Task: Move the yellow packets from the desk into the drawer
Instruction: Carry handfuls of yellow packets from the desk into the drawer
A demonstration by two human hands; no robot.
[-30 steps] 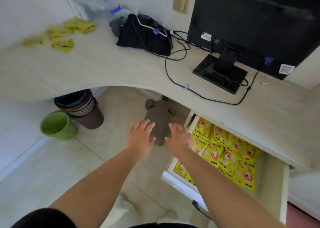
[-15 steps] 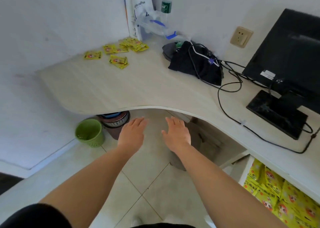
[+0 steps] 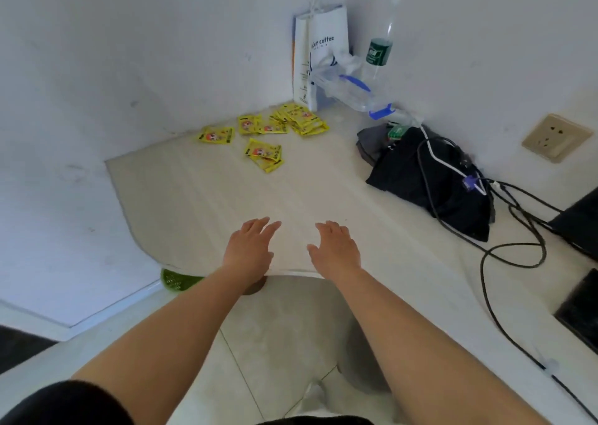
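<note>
- Yellow packets (image 3: pixel 265 133) lie scattered on the desk (image 3: pixel 226 204) in its far corner, at about 12 o'clock from the hands and well apart from them.
- Layout: a stacked pile (image 3: pixel 301 120) just beside the paper bag (image 3: pixel 320 52); one lone packet (image 3: pixel 216 135) at the 9 o'clock end of the group; a small overlapping pair (image 3: pixel 264 154) nearest the person.
- Left hand (image 3: pixel 250 250): fingers straight and spread, palm down, holding nothing, over the desk's near edge.
- Right hand (image 3: pixel 336 250): the same, wide and empty, just beside the left. Cannot tell whether either palm touches the desk.
- Drawer: not in view.
- Step in hand, by my reading: the reach out for a load of packets, with no grasp begun.
- Next move calls for a long reach toward 12 o'clock. The overlapping pair is the closest pickup, and the pile would give more per trip.
- Packets look thin and flat, so a pinch at an edge or a sweep together seems needed.
- Black bag (image 3: pixel 430 182) and cables (image 3: pixel 511 253) sit at 2 o'clock, clear of the straight path.
</note>
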